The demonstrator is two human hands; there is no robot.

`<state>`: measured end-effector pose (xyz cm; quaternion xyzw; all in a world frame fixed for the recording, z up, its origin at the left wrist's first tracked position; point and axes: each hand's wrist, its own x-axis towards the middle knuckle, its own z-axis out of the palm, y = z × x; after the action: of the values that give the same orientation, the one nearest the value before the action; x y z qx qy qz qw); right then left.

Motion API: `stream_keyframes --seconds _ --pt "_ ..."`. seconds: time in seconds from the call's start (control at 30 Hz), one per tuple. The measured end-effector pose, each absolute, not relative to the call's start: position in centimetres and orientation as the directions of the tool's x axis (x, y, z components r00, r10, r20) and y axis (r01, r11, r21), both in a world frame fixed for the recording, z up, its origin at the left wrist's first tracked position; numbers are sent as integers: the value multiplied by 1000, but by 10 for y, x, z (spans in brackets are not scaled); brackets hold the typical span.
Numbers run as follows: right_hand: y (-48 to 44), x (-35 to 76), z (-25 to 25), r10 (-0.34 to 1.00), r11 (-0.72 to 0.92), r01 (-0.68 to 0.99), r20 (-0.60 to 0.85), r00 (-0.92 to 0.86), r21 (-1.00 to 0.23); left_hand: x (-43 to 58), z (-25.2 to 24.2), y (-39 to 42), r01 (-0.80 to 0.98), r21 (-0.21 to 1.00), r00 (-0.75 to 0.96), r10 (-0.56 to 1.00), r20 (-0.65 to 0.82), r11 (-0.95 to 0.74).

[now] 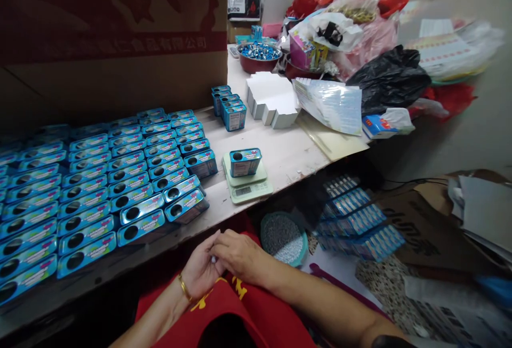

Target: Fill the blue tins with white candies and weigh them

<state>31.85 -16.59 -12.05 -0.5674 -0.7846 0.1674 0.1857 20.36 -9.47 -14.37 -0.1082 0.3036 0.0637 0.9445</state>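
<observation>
My left hand [202,265], with a gold bangle at the wrist, is cupped palm up in front of my red apron [256,316]. A bit of something small and pale [213,259] shows in it. Bent over that palm, my right hand [240,253] has its fingers curled together; what they pinch, if anything, is hidden. Just beyond the hands, one blue tin [245,163] stands on a pale green digital scale [250,191]. Right of my hands is a round green-rimmed bowl [304,257] of small white pellets.
Rows of blue tins [128,183] with round holes in their tops cover the table's left side, before a large cardboard box [112,71]. Farther back are stacked white cards [274,95], a red bowl [260,64] of blue pieces and plastic bags [384,79]. More tins [356,220] are stacked low right.
</observation>
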Motion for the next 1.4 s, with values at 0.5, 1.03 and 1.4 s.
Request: stream_keyframes --seconds 0.5,1.03,1.4 --pt "-128 374 -78 906 303 645 421 32 -701 205 -143 -94 -157 85 701 171 -692 984" --pt "-68 438 -48 874 130 893 474 102 -432 199 -142 -95 -150 117 699 189 -690 982" --pt "-110 412 -50 829 219 774 531 174 -595 200 -145 -96 -137 104 733 171 -659 985"
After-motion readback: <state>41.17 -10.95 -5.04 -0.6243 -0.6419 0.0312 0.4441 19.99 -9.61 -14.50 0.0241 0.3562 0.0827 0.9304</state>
